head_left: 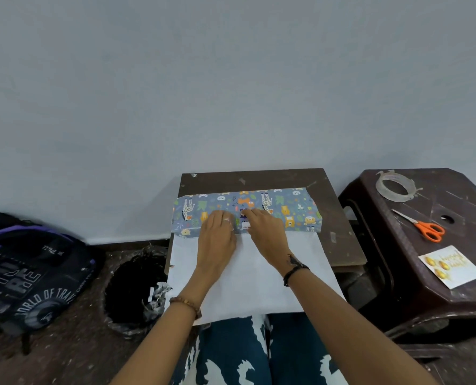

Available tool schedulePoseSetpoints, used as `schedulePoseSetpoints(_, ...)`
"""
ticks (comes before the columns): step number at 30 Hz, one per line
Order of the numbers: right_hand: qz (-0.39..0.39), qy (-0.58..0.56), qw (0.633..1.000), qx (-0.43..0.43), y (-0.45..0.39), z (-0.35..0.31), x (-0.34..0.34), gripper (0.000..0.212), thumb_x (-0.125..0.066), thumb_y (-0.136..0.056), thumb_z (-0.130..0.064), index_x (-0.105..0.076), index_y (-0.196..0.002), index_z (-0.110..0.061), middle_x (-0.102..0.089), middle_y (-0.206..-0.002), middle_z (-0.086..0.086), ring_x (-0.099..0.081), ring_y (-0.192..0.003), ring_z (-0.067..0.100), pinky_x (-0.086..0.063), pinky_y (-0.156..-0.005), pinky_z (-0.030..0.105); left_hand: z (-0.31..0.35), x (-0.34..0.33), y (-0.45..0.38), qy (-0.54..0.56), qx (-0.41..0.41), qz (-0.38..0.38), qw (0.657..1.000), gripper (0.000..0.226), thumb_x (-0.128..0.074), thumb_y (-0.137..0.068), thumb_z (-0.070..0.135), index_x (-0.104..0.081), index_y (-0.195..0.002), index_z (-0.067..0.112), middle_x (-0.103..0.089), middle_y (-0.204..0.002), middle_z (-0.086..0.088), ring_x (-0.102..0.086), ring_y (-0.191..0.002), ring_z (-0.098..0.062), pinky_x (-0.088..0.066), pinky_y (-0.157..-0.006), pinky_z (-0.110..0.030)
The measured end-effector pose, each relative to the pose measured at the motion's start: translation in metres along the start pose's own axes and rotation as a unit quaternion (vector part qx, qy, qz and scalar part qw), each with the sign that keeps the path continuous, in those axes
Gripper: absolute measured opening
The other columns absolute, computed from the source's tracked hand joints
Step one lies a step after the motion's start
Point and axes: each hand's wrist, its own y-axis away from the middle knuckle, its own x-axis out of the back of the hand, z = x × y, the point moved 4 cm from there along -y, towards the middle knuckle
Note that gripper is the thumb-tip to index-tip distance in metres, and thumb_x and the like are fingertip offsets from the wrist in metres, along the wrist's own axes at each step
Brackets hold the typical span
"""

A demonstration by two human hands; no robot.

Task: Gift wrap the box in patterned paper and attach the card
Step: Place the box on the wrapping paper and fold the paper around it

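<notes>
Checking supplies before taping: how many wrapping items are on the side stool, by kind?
Tape roll: 1
Scissors: 1
Card: 1
Total on the stool: 3

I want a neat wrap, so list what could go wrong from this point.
1. Both hands, left hand and right hand, press the patterned paper over the box. The tape roll sits away on the stool; reaching for it frees a hand, so the fold may spring open.
2. The white underside hangs over the table edge onto the lap; it could crease or drag the wrap askew.
</notes>
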Motion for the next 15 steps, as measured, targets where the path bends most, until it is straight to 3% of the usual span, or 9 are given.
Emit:
schedulePoseSetpoints(2, 0.004, 0.014, 1.0, 0.004, 0.002, -0.001, 0.002, 0.044, -0.089, -0.051, -0.007, -0.069, -0.09, -0.018, -0.071, -0.077, -0.004, -0.068, -0.069, 0.013, -0.037, -0.043, 0.015, -0.001, -0.005, -0.016, -0.017, 0.003, -0.102, 0.995, 0.053, -0.063, -0.085, 0.017, -0.044, -0.134, 0.011, -0.043, -0.14, -0.016, -0.033, -0.135, -0.034, -0.018, -0.113, -0.04)
schedulePoseSetpoints(4, 0.007, 0.023, 1.0, 0.011, 0.005, -0.002, 0.005, 0.05, -0.092, -0.039, -0.009, -0.07, -0.083, -0.021, -0.068, -0.069, -0.01, -0.065, -0.061, 0.007, -0.035, -0.039, 0.013, -0.017, -0.017, -0.024, -0.079, 0.031, -0.183, 0.979, 0.066, -0.045, -0.093, 0.046, -0.017, -0.148, 0.023, -0.012, -0.157, -0.005, -0.005, -0.145, -0.028, 0.0, -0.113, -0.053)
schedulePoseSetpoints(5, 0.007, 0.023, 1.0, 0.016, 0.005, -0.003, 0.006, 0.051, -0.092, -0.037, -0.01, -0.07, -0.082, -0.022, -0.067, -0.068, -0.012, -0.064, -0.06, 0.005, -0.032, -0.039, 0.011, -0.025, -0.021, -0.025, -0.092, 0.037, -0.191, 0.977, 0.067, -0.037, -0.091, 0.056, -0.014, -0.148, 0.03, -0.011, -0.157, -0.003, -0.007, -0.144, -0.03, -0.002, -0.109, -0.062)
schedulePoseSetpoints(8, 0.012, 0.02, 1.0, 0.02, 0.004, -0.003, 0.006, 0.048, -0.093, -0.039, -0.015, -0.072, -0.08, -0.025, -0.068, -0.068, -0.014, -0.064, -0.06, 0.002, -0.02, -0.044, 0.009, -0.038, -0.029, -0.017, -0.098, 0.056, -0.198, 0.974, 0.072, -0.011, -0.081, 0.076, -0.03, -0.141, 0.039, -0.045, -0.143, -0.007, -0.042, -0.127, -0.043, -0.02, -0.082, -0.082)
schedulePoseSetpoints(10, 0.014, 0.013, 1.0, 0.019, 0.003, -0.002, 0.005, 0.047, -0.094, -0.039, -0.015, -0.072, -0.079, -0.024, -0.068, -0.068, -0.013, -0.065, -0.059, 0.003, -0.018, -0.046, 0.009, -0.04, -0.029, -0.015, -0.085, 0.082, -0.199, 0.973, 0.086, 0.008, -0.07, 0.083, -0.017, -0.141, 0.043, -0.035, -0.149, -0.004, -0.031, -0.135, -0.042, -0.014, -0.087, -0.082)
schedulePoseSetpoints(12, 0.015, 0.01, 1.0, 0.016, 0.002, -0.001, 0.003, 0.047, -0.093, -0.039, -0.013, -0.071, -0.079, -0.024, -0.068, -0.068, -0.013, -0.065, -0.06, 0.004, -0.013, -0.044, 0.005, -0.037, -0.026, -0.014, -0.09, 0.104, -0.184, 0.973, 0.082, 0.002, -0.068, 0.085, 0.002, -0.14, 0.046, -0.007, -0.157, 0.002, -0.004, -0.144, -0.034, -0.005, -0.097, -0.076)
schedulePoseSetpoints(14, 0.025, 0.012, 1.0, 0.012, 0.003, 0.001, 0.001, 0.047, -0.092, -0.042, -0.01, -0.071, -0.081, -0.024, -0.069, -0.071, -0.013, -0.066, -0.064, 0.004, -0.01, -0.044, 0.004, -0.038, -0.026, -0.013, -0.097, 0.111, -0.185, 0.972, 0.076, -0.026, -0.079, 0.077, 0.006, -0.141, 0.048, 0.006, -0.157, 0.005, 0.007, -0.144, -0.03, -0.004, -0.101, -0.072)
schedulePoseSetpoints(15, 0.027, 0.007, 1.0, 0.008, 0.004, 0.002, 0.0, 0.048, -0.091, -0.043, -0.008, -0.071, -0.084, -0.023, -0.069, -0.074, -0.013, -0.066, -0.067, 0.005, -0.017, -0.043, 0.004, -0.04, -0.026, -0.014, -0.095, 0.112, -0.189, 0.971, 0.078, -0.033, -0.08, 0.073, 0.008, -0.141, 0.048, 0.008, -0.157, 0.006, 0.009, -0.144, -0.03, -0.005, -0.102, -0.071)
